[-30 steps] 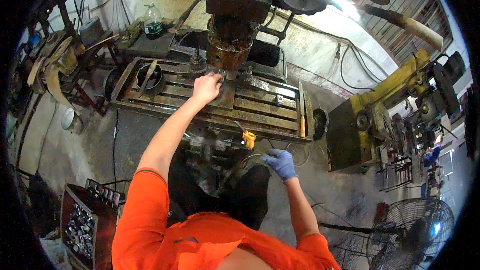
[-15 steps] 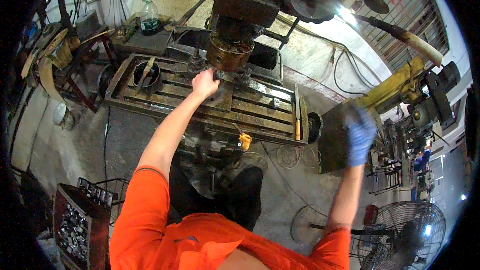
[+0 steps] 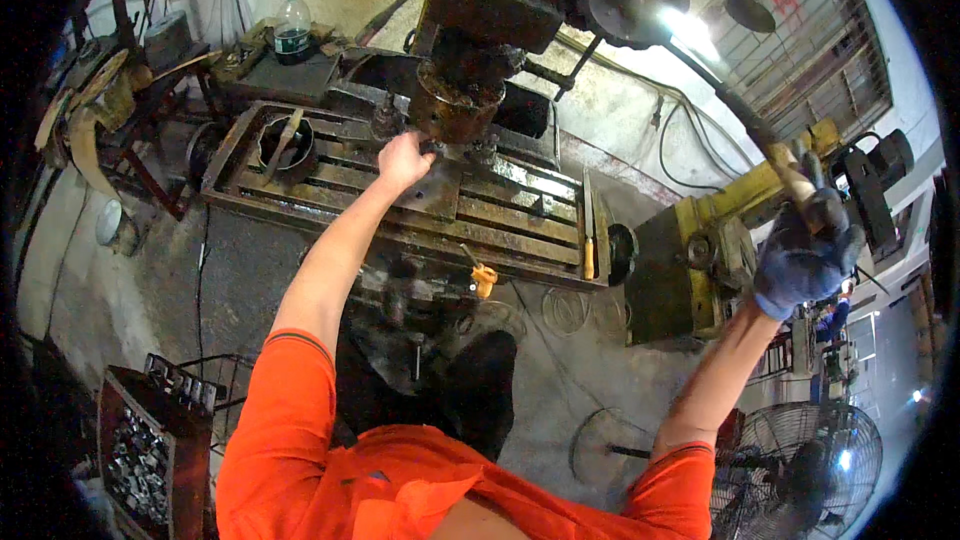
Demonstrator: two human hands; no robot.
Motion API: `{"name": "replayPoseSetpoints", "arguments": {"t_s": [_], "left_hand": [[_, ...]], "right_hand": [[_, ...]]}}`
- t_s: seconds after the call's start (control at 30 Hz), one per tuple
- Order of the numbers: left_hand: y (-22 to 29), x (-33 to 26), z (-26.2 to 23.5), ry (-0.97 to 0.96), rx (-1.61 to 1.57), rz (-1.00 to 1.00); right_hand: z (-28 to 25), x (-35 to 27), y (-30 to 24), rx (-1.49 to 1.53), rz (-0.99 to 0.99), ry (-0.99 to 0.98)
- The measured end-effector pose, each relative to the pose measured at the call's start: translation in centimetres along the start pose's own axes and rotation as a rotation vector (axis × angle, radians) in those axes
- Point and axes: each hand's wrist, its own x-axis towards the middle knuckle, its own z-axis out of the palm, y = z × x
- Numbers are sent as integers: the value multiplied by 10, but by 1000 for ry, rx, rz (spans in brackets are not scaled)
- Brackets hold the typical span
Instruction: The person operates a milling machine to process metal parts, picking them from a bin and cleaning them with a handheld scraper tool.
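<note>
Pot (image 3: 301, 168), with a brush lying across it, on left end of table (image 3: 500, 227). Bare left hand (image 3: 404, 162) above table's middle, beside spindle (image 3: 457, 105), fingers curled; can't tell if anything's pinched. File (image 3: 589, 240) along table's right end. Lever (image 3: 742, 108) slants down from above table, its pale end out past table's right; gloved right hand (image 3: 803, 258) closed round that end. Lever looks rigid, likely metal, sturdy, firm to swing. Best hold: pale end, full fist, for most leverage. Any oil could make it slippery under the glove.
</note>
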Motion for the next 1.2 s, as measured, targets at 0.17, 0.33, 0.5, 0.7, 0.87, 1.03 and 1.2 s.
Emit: {"name": "replayPoseSetpoints", "arguments": {"t_s": [0.17, 0.33, 0.5, 0.7, 0.87, 1.03, 1.2], "left_hand": [[11, -3, -11, -28, 29, -7], [10, -7, -9, 74, -39, 56], [3, -2, -3, 92, -27, 75], [6, 1, -6, -31, 54, -21], [7, -3, -5, 16, -14, 21], [2, 0, -3, -1, -1, 17], [8, -4, -10, 8, -18, 56]], "right_hand": [[23, -35, 3, -17, 166, 336], [35, -55, 16, -177, 40, 291], [31, -26, 13, -222, 80, 288], [41, -56, 24, -330, -30, 192], [42, -58, 23, -449, -40, 197], [48, -41, 20, -320, 20, 295], [49, -61, 30, -354, -88, 248]]}}
